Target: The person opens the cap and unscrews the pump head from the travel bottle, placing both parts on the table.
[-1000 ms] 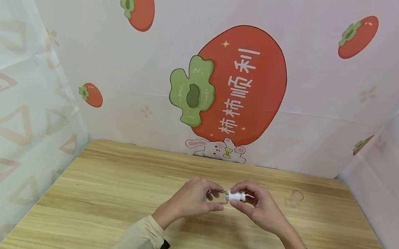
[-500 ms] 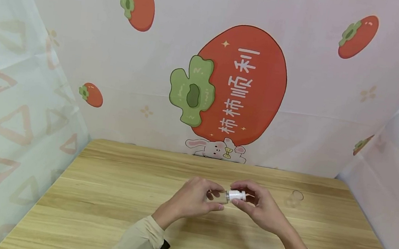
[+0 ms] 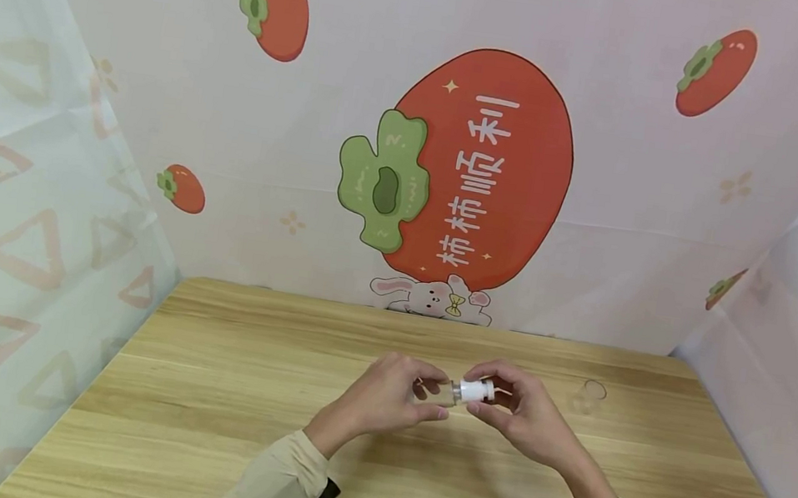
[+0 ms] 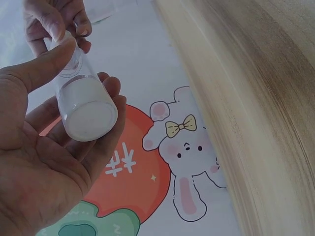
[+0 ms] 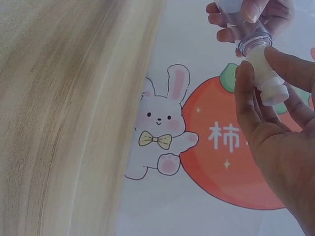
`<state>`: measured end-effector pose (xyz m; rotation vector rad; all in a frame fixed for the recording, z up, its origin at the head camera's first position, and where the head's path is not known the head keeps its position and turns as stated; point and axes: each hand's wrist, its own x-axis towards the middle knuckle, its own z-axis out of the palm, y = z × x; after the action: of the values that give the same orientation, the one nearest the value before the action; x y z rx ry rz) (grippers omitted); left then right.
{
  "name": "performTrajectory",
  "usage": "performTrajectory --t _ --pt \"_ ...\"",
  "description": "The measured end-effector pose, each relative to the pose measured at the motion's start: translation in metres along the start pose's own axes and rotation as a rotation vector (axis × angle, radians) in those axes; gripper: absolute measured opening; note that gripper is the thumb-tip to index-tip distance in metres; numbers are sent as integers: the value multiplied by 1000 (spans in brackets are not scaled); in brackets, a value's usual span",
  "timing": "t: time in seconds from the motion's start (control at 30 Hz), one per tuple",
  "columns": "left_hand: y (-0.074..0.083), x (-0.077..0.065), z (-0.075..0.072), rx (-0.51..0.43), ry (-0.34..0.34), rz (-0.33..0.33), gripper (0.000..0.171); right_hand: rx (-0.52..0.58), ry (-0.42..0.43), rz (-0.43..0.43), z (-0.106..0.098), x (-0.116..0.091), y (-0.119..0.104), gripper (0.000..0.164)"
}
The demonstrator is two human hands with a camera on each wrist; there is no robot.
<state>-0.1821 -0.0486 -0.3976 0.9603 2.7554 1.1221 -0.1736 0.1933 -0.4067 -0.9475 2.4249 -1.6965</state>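
Observation:
A small clear bottle (image 3: 446, 393) lies sideways in my left hand (image 3: 391, 395), thumb and fingers curled round it. White contents show through its base in the left wrist view. At the bottle's neck is a white pump top (image 3: 475, 391), which my right hand (image 3: 522, 408) pinches between thumb and fingers. In the right wrist view the white top (image 5: 266, 73) still meets the bottle's clear collar (image 5: 255, 45). Both hands are raised above the wooden table, close together.
On the table (image 3: 240, 363), towards the back right, lies a clear see-through cap (image 3: 590, 396) with a dark-looking rim. A patterned cloth (image 3: 599, 225) hangs behind the table, with more cloth at both sides.
My right fingers have shifted on the white top and moved slightly right. The top appears turned and tilted a little. My left hand and the bottle have stayed in place.

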Motion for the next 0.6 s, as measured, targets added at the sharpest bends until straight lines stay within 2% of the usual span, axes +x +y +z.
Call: performTrajectory --t 0.6 --pt "-3 -2 -1 16 1 -19 34 -80 45 -12 -12 -3 4 30"
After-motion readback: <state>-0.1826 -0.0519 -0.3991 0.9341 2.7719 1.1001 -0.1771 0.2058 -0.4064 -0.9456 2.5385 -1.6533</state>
